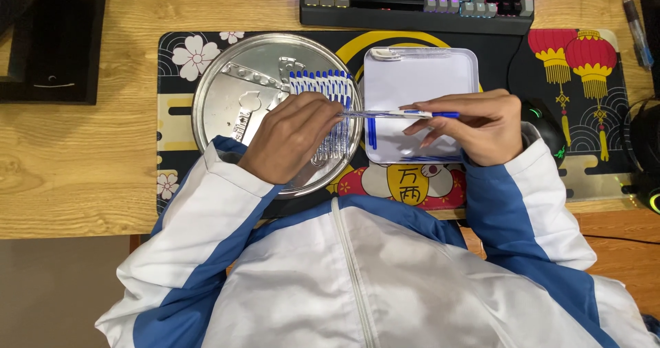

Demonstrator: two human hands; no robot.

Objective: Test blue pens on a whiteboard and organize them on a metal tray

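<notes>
two hands hold one clear plastic pen level between them, just past the white and blue jacket at 6 o'clock: the left hand pinches its pale end, the right hand closes its grip round the blue-capped end. the pen spans the gap between a round metal tray at 9 o'clock and a white rectangular tray at 12 o'clock. judging by how things lie, the work looks well along on one side: a tidy row of blue-capped pens fills the round tray's right part, while only a few loose blue pieces lie in the white tray, with a white strip near its far edge. the round tray is shiny, embossed metal; the white one is smooth with rounded corners. both sit on a printed desk mat with flowers and lanterns, on a wood-grain tabletop. a black mouse lies at 3 o'clock, and farthest away a backlit keyboard.
</notes>
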